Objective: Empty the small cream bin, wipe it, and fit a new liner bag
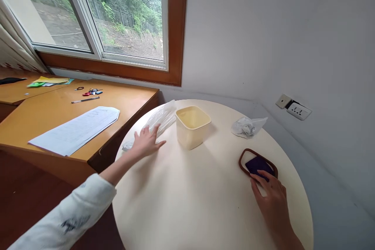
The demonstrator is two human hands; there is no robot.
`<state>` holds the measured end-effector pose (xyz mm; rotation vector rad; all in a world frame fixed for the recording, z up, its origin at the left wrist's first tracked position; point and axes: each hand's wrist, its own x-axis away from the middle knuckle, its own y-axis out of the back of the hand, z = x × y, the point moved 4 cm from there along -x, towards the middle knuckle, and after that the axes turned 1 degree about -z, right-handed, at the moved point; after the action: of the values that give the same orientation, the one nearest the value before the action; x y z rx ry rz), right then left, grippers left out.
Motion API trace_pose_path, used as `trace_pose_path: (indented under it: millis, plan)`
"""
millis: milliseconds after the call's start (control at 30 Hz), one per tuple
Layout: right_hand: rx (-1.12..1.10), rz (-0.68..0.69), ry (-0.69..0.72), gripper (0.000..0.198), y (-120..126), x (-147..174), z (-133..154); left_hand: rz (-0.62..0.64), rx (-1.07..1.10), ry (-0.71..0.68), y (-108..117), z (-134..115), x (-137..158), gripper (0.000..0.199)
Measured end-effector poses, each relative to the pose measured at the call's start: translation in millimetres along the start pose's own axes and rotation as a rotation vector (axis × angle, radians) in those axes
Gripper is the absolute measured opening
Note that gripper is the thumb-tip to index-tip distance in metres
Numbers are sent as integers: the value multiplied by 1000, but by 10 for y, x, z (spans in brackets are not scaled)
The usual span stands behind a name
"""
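Note:
My left hand (146, 141) is spread open with its fingers apart, over a crinkled clear plastic bag (164, 117) at the left of the round white table. Just right of it stands a pale yellow square plastic container (191, 133), upright and without a cover. A brown-rimmed lid (243, 159), rectangular with rounded corners, lies flat at the right, with a folded dark purple cloth (258, 166) inside its rim. My right hand (271, 195) has its thumb and index finger closed at the lid's near edge, while another fingertip reaches the cloth.
A crumpled clear plastic bag (247, 127) lies at the table's back right. On the wooden desk (129, 93) to the left are papers (79, 129), a pen (84, 100) and small items. The wall with a socket (299, 111) borders the round table's right side.

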<state>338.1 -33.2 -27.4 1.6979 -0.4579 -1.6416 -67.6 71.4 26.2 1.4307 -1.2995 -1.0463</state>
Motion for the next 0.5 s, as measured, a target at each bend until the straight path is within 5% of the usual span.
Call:
trace_pose_path:
  millis: [133,367,500]
  plan:
    - [-132,6,46,17,-15,-43,227,210,-74,178,-198,275,-155,85]
    - [-398,224,178,21,-120,-214,628,359,154,9,-77,65,-32,69]
    - [-578,436,154,48,-223,-350,999,329,376,-71,96,-206,178,39]
